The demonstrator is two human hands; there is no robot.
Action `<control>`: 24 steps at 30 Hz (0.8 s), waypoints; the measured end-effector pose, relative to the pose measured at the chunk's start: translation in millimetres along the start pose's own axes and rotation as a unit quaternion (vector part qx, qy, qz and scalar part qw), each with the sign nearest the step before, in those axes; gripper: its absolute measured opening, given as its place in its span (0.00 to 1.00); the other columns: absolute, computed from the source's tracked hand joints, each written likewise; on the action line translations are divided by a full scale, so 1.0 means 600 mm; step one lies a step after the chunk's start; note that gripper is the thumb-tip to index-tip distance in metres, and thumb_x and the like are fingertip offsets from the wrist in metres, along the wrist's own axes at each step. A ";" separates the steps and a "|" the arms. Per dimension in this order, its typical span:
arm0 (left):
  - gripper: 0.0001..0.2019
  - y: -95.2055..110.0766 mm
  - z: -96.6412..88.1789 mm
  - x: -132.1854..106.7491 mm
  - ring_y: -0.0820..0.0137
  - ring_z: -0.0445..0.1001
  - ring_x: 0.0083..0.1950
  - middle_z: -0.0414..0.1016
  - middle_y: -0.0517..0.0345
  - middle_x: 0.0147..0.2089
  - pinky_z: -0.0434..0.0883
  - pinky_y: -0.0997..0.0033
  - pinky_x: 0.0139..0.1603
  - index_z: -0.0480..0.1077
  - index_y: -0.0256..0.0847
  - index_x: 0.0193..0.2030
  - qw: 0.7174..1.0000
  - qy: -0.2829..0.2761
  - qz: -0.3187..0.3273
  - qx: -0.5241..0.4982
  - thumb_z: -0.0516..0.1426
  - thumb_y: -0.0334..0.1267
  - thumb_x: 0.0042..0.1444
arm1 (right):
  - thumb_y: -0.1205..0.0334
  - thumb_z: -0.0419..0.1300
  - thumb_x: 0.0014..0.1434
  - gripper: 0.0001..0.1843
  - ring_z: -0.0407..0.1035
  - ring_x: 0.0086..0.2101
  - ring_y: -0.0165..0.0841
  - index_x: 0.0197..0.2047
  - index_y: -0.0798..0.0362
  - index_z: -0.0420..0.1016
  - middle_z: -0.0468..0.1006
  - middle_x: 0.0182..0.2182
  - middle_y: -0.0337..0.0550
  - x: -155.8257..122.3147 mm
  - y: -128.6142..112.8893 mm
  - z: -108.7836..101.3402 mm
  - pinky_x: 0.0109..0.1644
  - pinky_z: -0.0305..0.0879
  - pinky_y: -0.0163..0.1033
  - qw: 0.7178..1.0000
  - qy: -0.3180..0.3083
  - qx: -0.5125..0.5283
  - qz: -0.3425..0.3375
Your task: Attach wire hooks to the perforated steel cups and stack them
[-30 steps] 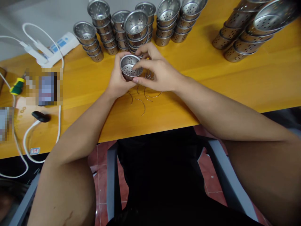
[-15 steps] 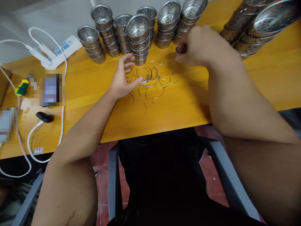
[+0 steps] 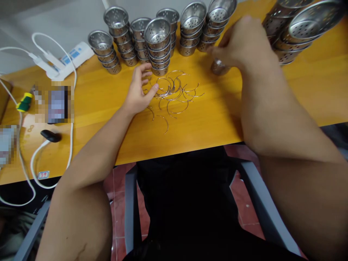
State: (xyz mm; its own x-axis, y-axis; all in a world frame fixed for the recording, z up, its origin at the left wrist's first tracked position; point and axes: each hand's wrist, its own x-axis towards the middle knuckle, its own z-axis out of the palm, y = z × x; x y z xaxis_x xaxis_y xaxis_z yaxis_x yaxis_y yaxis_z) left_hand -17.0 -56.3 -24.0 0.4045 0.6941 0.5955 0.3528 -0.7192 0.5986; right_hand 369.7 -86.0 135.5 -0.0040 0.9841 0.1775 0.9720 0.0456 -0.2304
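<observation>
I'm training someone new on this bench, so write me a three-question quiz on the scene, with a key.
1. Multiple choice: which hand is at the perforated metal cup set apart from the stacks?
A) the left
B) the right
C) both

2. True or false: the curved wires lie loose on the table.

3. Fill in the blank: the two-coloured handle at the table's left side is green and ____.

Key:
1. B; the right hand is over it, while the left hand is beside the wires.
2. True.
3. Yellow.
</observation>
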 end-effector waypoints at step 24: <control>0.47 0.022 -0.005 0.007 0.41 0.82 0.80 0.72 0.39 0.85 0.86 0.35 0.77 0.69 0.59 0.83 1.000 -0.005 0.003 0.016 0.62 0.87 0.73 | 0.66 0.63 0.82 0.11 0.73 0.65 0.43 0.55 0.40 0.66 0.77 0.68 0.57 0.006 -0.118 0.120 0.72 0.74 0.52 0.915 0.149 0.265 -0.263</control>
State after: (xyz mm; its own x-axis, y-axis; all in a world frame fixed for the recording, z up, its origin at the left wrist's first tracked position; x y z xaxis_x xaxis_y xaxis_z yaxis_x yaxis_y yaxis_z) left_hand -13.2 -62.5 -11.9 0.4154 0.6902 0.5925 0.3776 -0.7235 0.5779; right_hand 284.0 -73.4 83.3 -0.2981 0.7149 0.6325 0.6023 0.6549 -0.4564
